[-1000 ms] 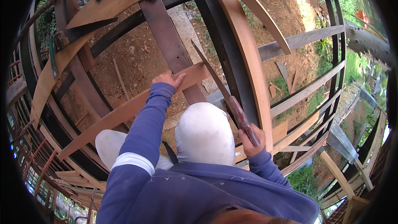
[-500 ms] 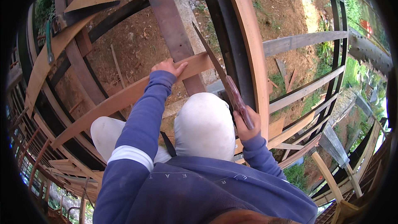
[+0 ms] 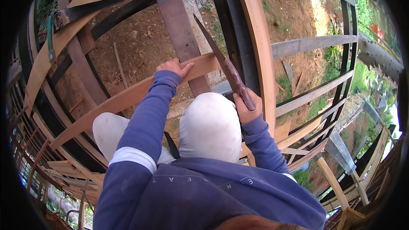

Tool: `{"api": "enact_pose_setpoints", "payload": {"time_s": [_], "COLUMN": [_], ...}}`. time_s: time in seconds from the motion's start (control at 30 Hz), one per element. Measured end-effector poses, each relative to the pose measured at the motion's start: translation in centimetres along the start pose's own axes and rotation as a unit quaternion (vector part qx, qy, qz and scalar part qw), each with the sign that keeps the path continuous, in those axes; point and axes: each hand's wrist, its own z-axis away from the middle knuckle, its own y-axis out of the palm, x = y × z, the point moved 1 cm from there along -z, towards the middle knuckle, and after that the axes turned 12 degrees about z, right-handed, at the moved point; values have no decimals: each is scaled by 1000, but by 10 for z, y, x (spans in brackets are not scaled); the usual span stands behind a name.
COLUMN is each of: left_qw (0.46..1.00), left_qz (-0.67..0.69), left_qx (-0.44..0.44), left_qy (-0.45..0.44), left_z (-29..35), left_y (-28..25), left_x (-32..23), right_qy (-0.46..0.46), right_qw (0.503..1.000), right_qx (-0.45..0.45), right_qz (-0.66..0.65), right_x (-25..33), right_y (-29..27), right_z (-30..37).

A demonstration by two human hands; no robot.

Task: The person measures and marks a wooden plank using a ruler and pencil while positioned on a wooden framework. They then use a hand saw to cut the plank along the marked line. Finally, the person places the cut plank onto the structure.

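My left hand (image 3: pixel 174 67) grips a reddish wooden board (image 3: pixel 128 99) near its right end, thumb along the upper edge. That board slants from lower left up toward the middle, past my knees. In my right hand (image 3: pixel 248 106) is a hand saw (image 3: pixel 221 59), its dark handle in my closed fingers. The narrow blade points up and away to the left. Its blade crosses close to the board's right end; whether the teeth touch the wood I cannot tell.
Dark frame beams (image 3: pixel 232 21) and a long timber (image 3: pixel 257 38) run beside the board. A brown plank (image 3: pixel 177 17) lies beyond. On a curved wooden sheet (image 3: pixel 38 81) at left rest another saw (image 3: pixel 91 8) and a green-handled tool (image 3: pixel 50 40). Bare soil (image 3: pixel 140 38) shows below the frame.
My right hand has pushed the saw forward and slightly left, so its handle now sits nearer the board's end. My left hand stays on the board.
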Motion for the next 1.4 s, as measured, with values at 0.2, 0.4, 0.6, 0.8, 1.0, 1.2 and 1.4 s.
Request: {"api": "enact_pose_setpoints", "payload": {"time_s": [0.2, 0.4, 0.6, 0.8, 1.0, 1.2, 1.4], "left_qw": [1000, 1000, 1000, 1000, 1000, 1000, 1000], "left_qz": [5, 2, -3, -6, 5, 3, 8], "left_qx": [-4, -7, -17, 1, -5, -8, -22], "left_qy": [-17, 4, -3, 0, -9, 8, 0], "left_z": [5, 1, 1, 0, 0, 1, 4], "left_y": [1, 1, 6, 1, 2, 1, 2], "left_x": [8, 3, 12, 3, 12, 7, 11], "right_qy": [41, -7, 33, -11, 14, -34, 23], "right_qw": [998, 1000, 998, 1000, 999, 999, 998], "right_qx": [22, 6, 22, 13, 13, 0, 12], "right_qz": [40, 7, 58, 17, 48, 39, 51], "right_x": [-2, 1, 4, 3, -5, -8, 1], "right_y": [-61, 0, -56, -3, -46, -7, -33], "right_z": [96, -3, 88, 2, 82, 20, 78]}}
